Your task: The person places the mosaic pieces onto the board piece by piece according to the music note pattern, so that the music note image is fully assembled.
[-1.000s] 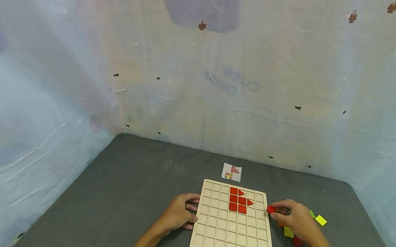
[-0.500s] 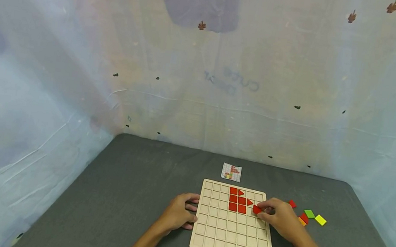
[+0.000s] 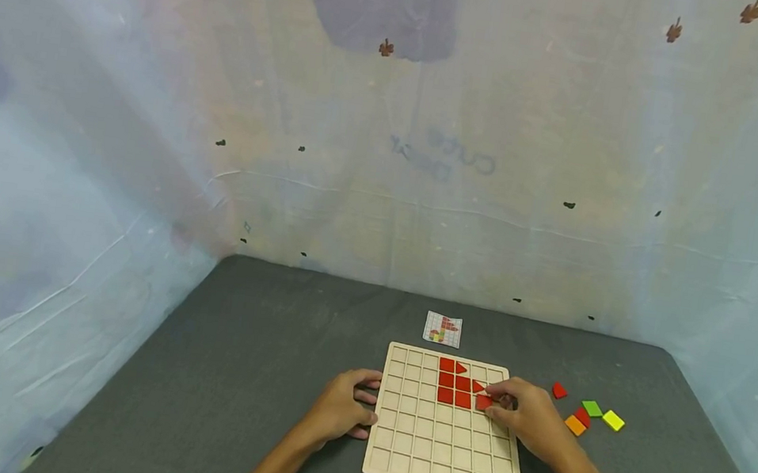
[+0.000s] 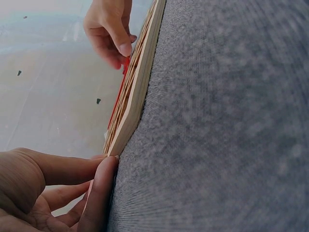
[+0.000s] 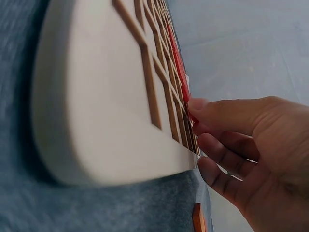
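Note:
A pale wooden grid board point(image 3: 440, 454) lies on the dark table, with several red square and triangular tiles point(image 3: 463, 384) in its upper cells. In the head view my right hand point(image 3: 533, 421) is over the board's right part. Its thumb and fingers pinch a red tile point(image 3: 483, 403), low at the grid, just right of the bottom row of red squares. The right wrist view shows the thumb point(image 5: 227, 113) pressing at that red piece. At the board's left edge, my left hand point(image 3: 336, 408) grips the rim between thumb and fingers, also seen close in the left wrist view.
Right of the board lie loose tiles: a red piece point(image 3: 559, 390), a green one point(image 3: 591, 408), a yellow one point(image 3: 613, 421) and an orange one point(image 3: 574, 425) beside another red piece point(image 3: 583, 416). A small printed pattern card point(image 3: 442, 330) lies behind the board.
My right hand has brought the red tile leftward from beside the board's right edge onto the grid, uncovering the loose tiles. The left hand stays at the left edge.

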A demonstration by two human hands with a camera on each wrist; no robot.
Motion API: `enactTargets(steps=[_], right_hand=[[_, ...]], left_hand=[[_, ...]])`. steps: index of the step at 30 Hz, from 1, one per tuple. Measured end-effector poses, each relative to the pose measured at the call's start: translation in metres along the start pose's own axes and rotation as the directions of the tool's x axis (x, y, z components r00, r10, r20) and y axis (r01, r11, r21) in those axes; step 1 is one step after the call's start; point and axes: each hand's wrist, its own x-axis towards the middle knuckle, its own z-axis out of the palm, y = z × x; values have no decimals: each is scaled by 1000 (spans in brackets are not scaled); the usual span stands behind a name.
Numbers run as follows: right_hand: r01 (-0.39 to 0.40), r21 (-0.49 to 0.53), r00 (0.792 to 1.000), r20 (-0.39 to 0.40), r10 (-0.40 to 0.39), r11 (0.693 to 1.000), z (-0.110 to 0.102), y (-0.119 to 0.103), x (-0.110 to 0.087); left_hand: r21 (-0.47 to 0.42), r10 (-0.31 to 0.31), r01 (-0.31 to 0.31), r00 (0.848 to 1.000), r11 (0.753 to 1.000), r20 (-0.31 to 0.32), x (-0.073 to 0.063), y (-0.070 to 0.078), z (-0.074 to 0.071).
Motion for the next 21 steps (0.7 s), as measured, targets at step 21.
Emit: enactTargets(steps=[21], right_hand=[[6, 28, 1000, -16, -5, 1000, -3, 0, 0]], left_hand=[[-13, 11, -11, 1000, 1000, 8, 0, -2, 0]])
